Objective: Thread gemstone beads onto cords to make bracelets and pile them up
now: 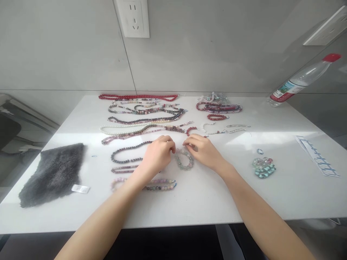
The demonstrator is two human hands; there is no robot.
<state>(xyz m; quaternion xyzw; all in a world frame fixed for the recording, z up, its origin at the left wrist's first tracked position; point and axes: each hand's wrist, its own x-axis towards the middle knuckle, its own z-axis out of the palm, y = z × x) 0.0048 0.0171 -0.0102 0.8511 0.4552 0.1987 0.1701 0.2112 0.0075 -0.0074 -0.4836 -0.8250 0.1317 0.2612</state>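
Note:
Between my two hands lies a bracelet (pixel 184 167) of translucent pale green and pinkish beads, its loop resting on the white table (pixel 206 202). My left hand (pixel 160 152) is closed in a pinch at the upper left of the loop. Opposite it, my right hand (pixel 202 148) pinches at the upper right, with the fingertips of both hands a short way apart. Any thread between the fingers is too fine to make out. Left of the bracelet, a dark bead strand (pixel 126 148) runs partly behind my left hand. Pastel bead strands (pixel 159 185) lie by my left forearm.
Several bead strands (pixel 138 96) lie in rows toward the wall. Finished-looking bracelets (pixel 264 168) sit at right, near a card with blue strings (pixel 317 157). A red-capped bottle (pixel 292 86) stands at the back right. Dark furry cloth (pixel 54 173) covers the left side.

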